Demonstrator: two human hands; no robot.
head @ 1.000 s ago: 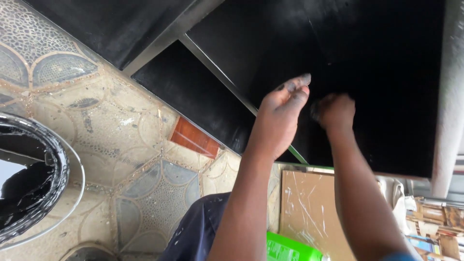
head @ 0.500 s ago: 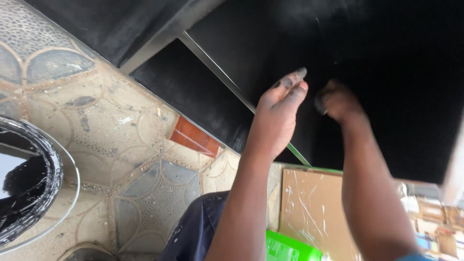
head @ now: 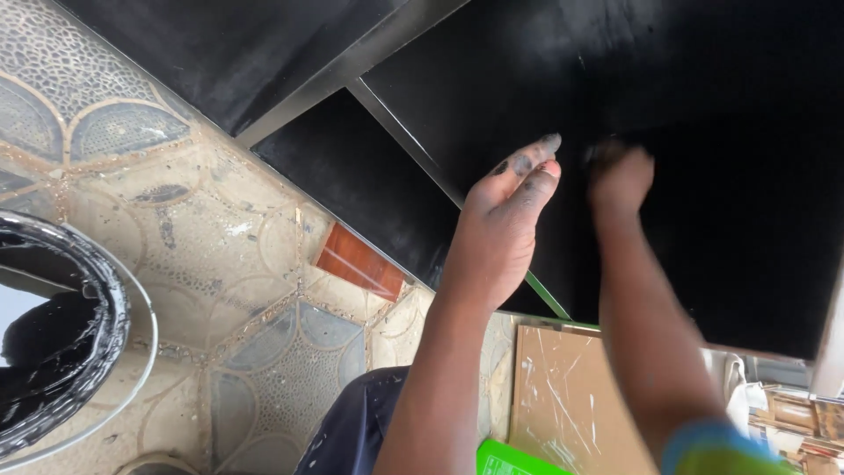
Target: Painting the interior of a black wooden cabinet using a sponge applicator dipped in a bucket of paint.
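Observation:
A large black-painted panel point(head: 703, 132) fills the upper right and stands against a grey metal frame bar point(head: 400, 123). My left hand point(head: 503, 220) lies flat against the panel's left part, fingers stretched out together and smeared with black, holding nothing. Just to its right my right hand point(head: 621, 179) is a blurred fist pressed on the panel. A small dark thing, perhaps a rag, shows at its knuckles, but I cannot make it out clearly.
A round tin of black paint point(head: 53, 352) sits at the left edge on the patterned tiled floor point(head: 220, 264). A red-brown block point(head: 359, 262) lies under the panel's corner. A scratched brown board point(head: 571, 396), a green sheet point(head: 514, 462) and clutter point(head: 791, 413) lie at the lower right.
My right hand has slid a little upward on the panel and is blurred from moving. My left hand has stayed in place on the panel.

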